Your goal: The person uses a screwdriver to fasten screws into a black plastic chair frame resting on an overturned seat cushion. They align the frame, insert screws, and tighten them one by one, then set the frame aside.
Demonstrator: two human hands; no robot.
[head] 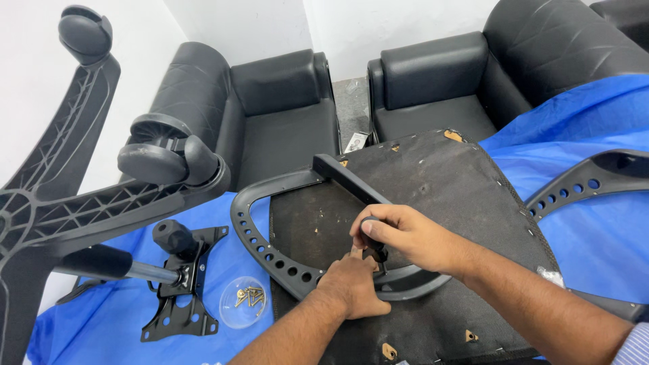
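Observation:
An upturned chair seat (439, 182) with a dark fabric underside lies on a blue sheet (574, 128). A black plastic armrest (270, 250) with a row of holes rests on the seat's left side. My right hand (399, 233) grips the black handle of a screwdriver (374, 243), held upright at the armrest's mounting plate. My left hand (351, 284) rests just below it, fingers pinched at the screwdriver's tip against the armrest bracket. The tip and any screw are hidden by my fingers.
A clear round dish of brass screws (245, 297) sits left of the seat. A black metal tilt plate with gas cylinder (179, 284) lies beside it. The castor wheel base (81, 196) stands at far left. A second armrest (588, 182) lies right. Black sofas (284, 108) stand behind.

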